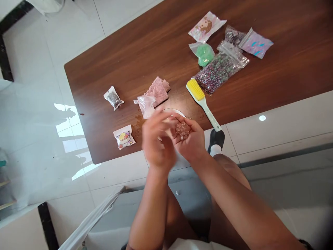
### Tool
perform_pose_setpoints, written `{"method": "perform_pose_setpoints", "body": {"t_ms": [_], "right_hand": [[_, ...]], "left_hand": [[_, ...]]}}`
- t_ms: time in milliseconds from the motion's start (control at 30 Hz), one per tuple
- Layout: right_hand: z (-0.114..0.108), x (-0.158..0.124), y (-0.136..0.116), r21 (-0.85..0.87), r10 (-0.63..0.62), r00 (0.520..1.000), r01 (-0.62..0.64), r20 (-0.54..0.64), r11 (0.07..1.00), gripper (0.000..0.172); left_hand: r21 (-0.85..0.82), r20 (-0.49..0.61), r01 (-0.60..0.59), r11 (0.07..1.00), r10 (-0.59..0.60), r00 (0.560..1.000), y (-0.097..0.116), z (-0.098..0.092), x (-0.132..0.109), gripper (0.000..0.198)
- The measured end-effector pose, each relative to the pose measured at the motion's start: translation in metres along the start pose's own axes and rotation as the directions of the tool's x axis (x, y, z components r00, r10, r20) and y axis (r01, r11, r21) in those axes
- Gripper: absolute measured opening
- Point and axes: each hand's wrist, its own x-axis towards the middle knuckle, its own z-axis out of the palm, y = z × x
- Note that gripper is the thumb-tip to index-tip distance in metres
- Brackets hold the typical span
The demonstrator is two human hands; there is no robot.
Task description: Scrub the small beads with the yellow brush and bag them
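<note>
1. The right hand [191, 140], just below the middle of the frame, is cupped palm up and holds a small heap of pale pink, glassy beads [182, 130].
2. The left hand [156, 142] is close beside it, fingers reaching over the heap. It is blurred, so I cannot tell whether it pinches anything.
3. Both hands are over the near edge of the brown bench [286, 80], above a white dish [173, 111] whose rim shows just behind them.
4. Handling, as a judgement: the beads look hard, smooth and very light, so they are likely to roll and scatter if the palm tilts. A deep cup suits the heap. A single bead is best pinched between thumb and fingertip.
5. The beads in the palm are too small and too crowded to count.
6. There are eight bags on the bench:
   - three at centre left, one of them a clear bag [146, 105];
   - five at upper right, the largest a bag of multicoloured beads [221, 67].
7. There is one pink cloth [157, 91] and one yellow-bristled brush [201, 100], both above the hands.
</note>
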Motion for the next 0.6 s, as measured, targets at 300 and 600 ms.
{"method": "perform_pose_setpoints", "body": {"t_ms": [300, 600], "right_hand": [[-0.016, 0.009, -0.004, 0.476, 0.048, 0.879, -0.302, 0.474, 0.826, 0.027], [-0.015, 0.005, -0.011, 0.431, 0.120, 0.905, -0.307, 0.409, 0.849, 0.028]], "left_hand": [[0.406, 0.016, 0.402, 0.821, -0.446, 0.895, -0.120, -0.021, 0.050, 0.077], [0.422, -0.066, 0.362, 0.831, -0.370, 0.927, -0.141, -0.047, 0.037, 0.029]]}}
